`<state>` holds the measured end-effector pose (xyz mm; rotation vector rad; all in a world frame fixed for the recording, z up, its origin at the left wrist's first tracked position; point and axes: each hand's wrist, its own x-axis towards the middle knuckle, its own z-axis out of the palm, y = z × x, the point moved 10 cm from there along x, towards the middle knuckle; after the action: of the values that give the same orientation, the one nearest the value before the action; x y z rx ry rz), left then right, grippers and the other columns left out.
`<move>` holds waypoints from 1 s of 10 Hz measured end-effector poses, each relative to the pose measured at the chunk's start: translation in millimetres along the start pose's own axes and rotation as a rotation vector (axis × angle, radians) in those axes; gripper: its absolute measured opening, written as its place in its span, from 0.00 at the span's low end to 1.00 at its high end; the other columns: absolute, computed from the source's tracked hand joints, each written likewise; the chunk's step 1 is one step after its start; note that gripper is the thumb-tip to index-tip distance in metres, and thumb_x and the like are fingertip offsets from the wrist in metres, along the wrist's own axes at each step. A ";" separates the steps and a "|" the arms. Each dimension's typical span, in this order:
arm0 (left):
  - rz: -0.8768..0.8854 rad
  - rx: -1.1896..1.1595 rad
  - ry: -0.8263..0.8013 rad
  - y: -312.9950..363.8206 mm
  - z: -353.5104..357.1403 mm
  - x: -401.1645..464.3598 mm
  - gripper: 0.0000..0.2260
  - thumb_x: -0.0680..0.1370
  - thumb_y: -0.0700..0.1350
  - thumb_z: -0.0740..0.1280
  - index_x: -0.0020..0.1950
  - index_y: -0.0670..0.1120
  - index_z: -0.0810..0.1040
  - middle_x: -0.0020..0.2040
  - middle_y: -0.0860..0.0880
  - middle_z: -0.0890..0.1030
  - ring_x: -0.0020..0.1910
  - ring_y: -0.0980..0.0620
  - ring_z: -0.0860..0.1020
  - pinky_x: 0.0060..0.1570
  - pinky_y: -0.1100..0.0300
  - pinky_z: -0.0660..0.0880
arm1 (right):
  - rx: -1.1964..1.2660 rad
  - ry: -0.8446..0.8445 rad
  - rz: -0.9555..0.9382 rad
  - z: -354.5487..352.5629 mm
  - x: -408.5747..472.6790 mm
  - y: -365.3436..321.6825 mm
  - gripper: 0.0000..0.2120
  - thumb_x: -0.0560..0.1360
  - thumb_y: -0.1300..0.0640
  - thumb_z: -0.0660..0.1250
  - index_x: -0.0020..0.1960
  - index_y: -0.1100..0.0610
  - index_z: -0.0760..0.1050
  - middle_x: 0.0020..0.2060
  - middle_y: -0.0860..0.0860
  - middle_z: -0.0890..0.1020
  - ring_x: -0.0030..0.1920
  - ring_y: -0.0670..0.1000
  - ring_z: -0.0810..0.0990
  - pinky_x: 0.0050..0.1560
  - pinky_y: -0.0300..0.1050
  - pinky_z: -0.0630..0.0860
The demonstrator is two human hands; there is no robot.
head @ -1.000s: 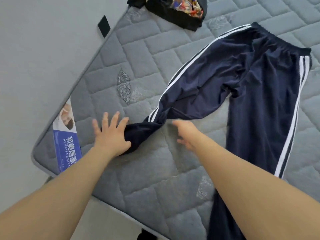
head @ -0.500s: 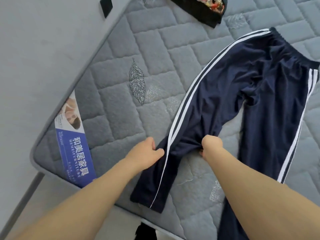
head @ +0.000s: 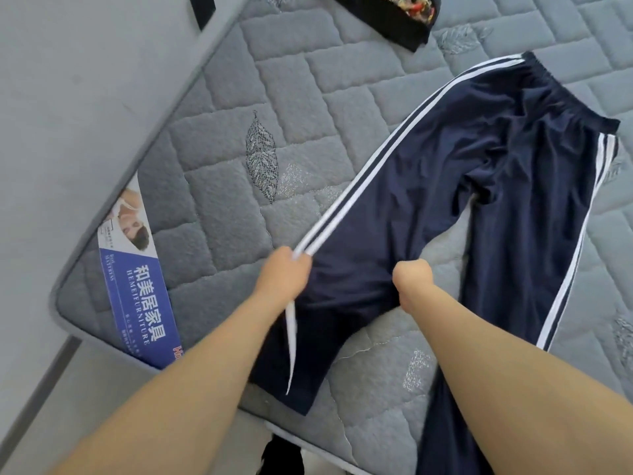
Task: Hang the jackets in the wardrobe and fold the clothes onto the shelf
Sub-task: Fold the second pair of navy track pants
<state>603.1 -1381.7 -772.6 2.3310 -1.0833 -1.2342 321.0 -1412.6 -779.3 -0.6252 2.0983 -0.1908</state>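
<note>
Navy track pants (head: 462, 173) with white side stripes lie spread on a grey quilted mattress (head: 239, 97), waistband toward the far right. My left hand (head: 282, 275) pinches the striped outer edge of the left trouser leg. My right hand (head: 412, 279) grips the inner edge of the same leg, fingers curled into the cloth. The leg stretches flat between both hands and its cuff lies near the mattress's front edge. The other leg runs down the right side past my right forearm.
A black garment with a colourful print (head: 394, 12) lies at the top of the mattress. A blue and white label (head: 137, 286) covers the mattress's near left corner. Grey floor (head: 68, 97) lies to the left. A dark object (head: 281, 457) shows below the front edge.
The bunched left leg has been pulled straight toward me. Both hands went from resting at its twisted end to gripping its two edges and have spread it flatter.
</note>
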 end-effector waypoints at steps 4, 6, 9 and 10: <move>-0.003 0.152 -0.418 -66.4 -21.2 -48.1 0.10 0.74 0.39 0.62 0.49 0.51 0.78 0.45 0.52 0.83 0.46 0.51 0.81 0.48 0.55 0.78 | -0.549 -0.114 -0.487 83.7 -61.4 -100.4 0.22 0.75 0.41 0.59 0.56 0.58 0.75 0.59 0.56 0.77 0.56 0.60 0.75 0.57 0.53 0.72; 0.211 0.229 -0.713 4.5 6.8 -107.8 0.25 0.76 0.37 0.57 0.70 0.55 0.70 0.60 0.51 0.80 0.56 0.50 0.77 0.49 0.62 0.70 | -0.661 -0.387 -0.324 133.4 -80.0 -101.8 0.14 0.78 0.48 0.61 0.44 0.59 0.73 0.48 0.54 0.78 0.57 0.58 0.79 0.49 0.45 0.70; 0.380 0.671 -0.906 88.4 102.9 -199.0 0.18 0.76 0.38 0.57 0.66 0.43 0.68 0.43 0.46 0.74 0.38 0.48 0.71 0.34 0.55 0.68 | -0.256 -0.125 -0.271 -35.2 -11.4 -84.1 0.09 0.79 0.55 0.59 0.58 0.51 0.70 0.39 0.49 0.70 0.47 0.50 0.73 0.49 0.34 0.76; 0.423 0.808 -0.971 102.7 161.0 -243.1 0.21 0.76 0.38 0.57 0.70 0.41 0.65 0.46 0.45 0.76 0.40 0.44 0.73 0.37 0.54 0.69 | -0.771 0.003 -0.413 -101.0 5.1 -56.6 0.09 0.76 0.59 0.67 0.43 0.55 0.66 0.33 0.48 0.64 0.48 0.53 0.77 0.46 0.38 0.68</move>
<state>339.2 -1258.9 -668.7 1.6290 -2.6145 -2.0463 257.0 -1473.7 -704.5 -1.5102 1.9881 0.4144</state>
